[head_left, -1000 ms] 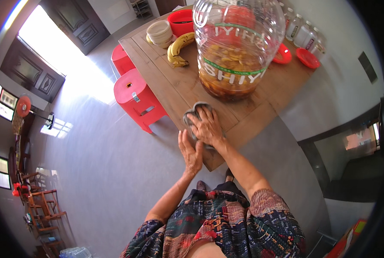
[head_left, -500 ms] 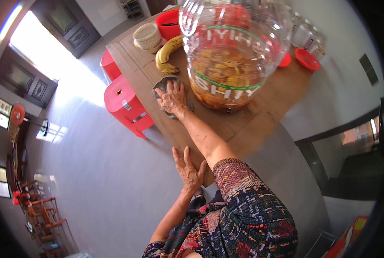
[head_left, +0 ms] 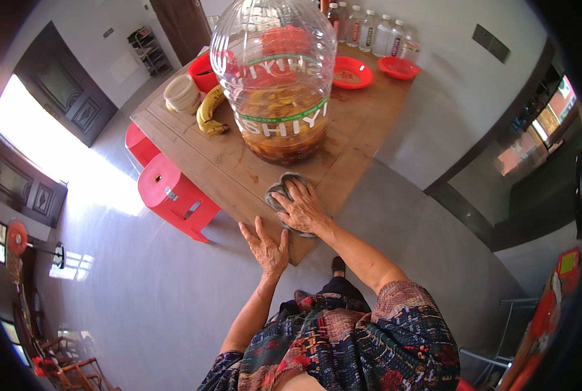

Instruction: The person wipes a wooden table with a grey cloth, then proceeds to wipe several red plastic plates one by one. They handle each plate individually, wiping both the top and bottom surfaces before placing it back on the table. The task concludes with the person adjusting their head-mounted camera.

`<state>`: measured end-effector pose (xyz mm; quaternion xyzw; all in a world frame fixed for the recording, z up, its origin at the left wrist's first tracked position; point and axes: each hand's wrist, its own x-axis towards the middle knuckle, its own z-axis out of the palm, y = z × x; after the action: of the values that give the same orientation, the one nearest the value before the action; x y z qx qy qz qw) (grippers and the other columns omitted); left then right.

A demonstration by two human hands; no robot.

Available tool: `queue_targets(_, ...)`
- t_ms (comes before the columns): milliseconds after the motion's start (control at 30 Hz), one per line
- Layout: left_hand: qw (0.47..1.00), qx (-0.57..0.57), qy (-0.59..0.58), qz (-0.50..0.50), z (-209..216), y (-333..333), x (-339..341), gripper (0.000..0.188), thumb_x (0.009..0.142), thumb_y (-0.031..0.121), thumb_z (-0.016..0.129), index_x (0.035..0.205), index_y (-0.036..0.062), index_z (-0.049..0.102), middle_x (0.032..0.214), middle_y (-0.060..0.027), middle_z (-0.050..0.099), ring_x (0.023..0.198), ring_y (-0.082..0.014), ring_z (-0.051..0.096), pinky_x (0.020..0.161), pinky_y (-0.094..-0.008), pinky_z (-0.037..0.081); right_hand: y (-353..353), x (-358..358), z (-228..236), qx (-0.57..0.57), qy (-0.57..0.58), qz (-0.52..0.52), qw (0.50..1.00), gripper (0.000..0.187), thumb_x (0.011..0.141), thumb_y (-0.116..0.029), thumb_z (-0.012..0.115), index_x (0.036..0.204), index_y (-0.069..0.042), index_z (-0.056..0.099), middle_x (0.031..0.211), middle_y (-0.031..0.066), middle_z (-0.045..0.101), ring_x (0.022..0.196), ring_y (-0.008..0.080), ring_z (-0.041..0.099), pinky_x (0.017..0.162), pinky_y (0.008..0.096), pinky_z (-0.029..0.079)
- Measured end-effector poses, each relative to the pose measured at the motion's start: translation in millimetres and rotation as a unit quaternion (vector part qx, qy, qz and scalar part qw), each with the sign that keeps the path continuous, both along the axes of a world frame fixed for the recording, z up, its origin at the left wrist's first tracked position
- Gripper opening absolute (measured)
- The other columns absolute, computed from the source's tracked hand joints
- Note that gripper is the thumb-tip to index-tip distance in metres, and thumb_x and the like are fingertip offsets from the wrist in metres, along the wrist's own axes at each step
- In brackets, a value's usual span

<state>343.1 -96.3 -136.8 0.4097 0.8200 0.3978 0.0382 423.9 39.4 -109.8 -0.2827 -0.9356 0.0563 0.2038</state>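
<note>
My right hand (head_left: 300, 205) presses a crumpled grey cloth (head_left: 273, 191) onto the wooden table (head_left: 362, 140) near its close corner, fingers stretched over the cloth and gripping it from above. At the table's left edge, by that corner, my left hand (head_left: 266, 249) rests with fingers spread and nothing in it. Beyond the cloth stands a big clear plastic jug (head_left: 281, 107), its lower part holding yellow-brown pieces in dark liquid. Bananas (head_left: 211, 114) lie to the left of the jug. Some small wet marks show on the wood between jug and cloth.
Farther left are a stack of pale bowls (head_left: 183, 94) and a red container (head_left: 204, 73). Two red plates (head_left: 353, 73) and several clear bottles (head_left: 382, 36) stand at the far right, near the wall. Red stools (head_left: 173, 195) sit against the table's left side.
My right hand has drawn the cloth from beside the bananas back toward the close corner. My left hand stays at the edge. The view has shifted, showing more bottles and plates.
</note>
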Motion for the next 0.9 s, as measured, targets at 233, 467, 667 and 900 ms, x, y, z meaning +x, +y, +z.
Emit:
queue_targets(233, 0.999, -0.042, 0.007, -0.004, 6.9, -2.4, 0.7, 0.078, 0.078, 0.037, 0.068, 0.139, 0.0062, 0.031, 0.147, -0.0317, 0.007, 0.136, -0.047, 0.015, 0.109, -0.0488, 0.022, 31.4, 42.3, -3.1, 0.047, 0.039, -0.16, 0.985, 0.052, 0.073, -0.036, 0.066, 0.12, -0.015, 0.058, 0.13, 0.0189, 0.045, 0.122, 0.0341, 0.041, 0.099, 0.052, 0.031)
queue_targets(467, 0.987, -0.073, 0.142, 0.001, 18.9, 2.0, 6.7, 0.071, 0.075, 0.028, 0.072, 0.134, 0.0088, 0.038, 0.145, -0.0284, 0.015, 0.134, -0.0439, 0.016, 0.108, -0.0516, 0.018, 144.6, 80.5, -14.1, 0.09, 0.042, -0.204, 0.974, 0.046, 0.076, -0.033, 0.059, 0.12, -0.02, 0.058, 0.129, 0.0146, 0.048, 0.121, 0.0326, 0.041, 0.099, 0.0596, 0.028)
queue_targets(667, 0.981, -0.077, 0.137, -0.114, 45.7, 58.1, 50.5, 0.064, 0.073, 0.024, 0.072, 0.129, 0.0082, 0.045, 0.14, -0.024, 0.029, 0.131, -0.0421, 0.025, 0.107, -0.0515, 0.02, 237.9, 85.7, -9.4, 0.062, 0.022, -0.169, 0.984, 0.046, 0.077, -0.034, 0.059, 0.122, -0.029, 0.056, 0.131, 0.0112, 0.046, 0.123, 0.032, 0.038, 0.1, 0.061, 0.026)
queue_targets(900, 0.972, -0.171, 0.156, -0.046, 43.3, 114.2, 89.1, 0.063, 0.077, 0.031, 0.068, 0.132, 0.0106, 0.043, 0.14, -0.0221, 0.029, 0.13, -0.0392, 0.025, 0.107, -0.051, 0.017, 324.6, 46.4, -9.2, 0.073, 0.05, -0.082, 0.993, 0.046, 0.078, -0.035, 0.06, 0.122, -0.027, 0.055, 0.129, 0.0128, 0.047, 0.12, 0.0324, 0.042, 0.098, 0.06, 0.028)
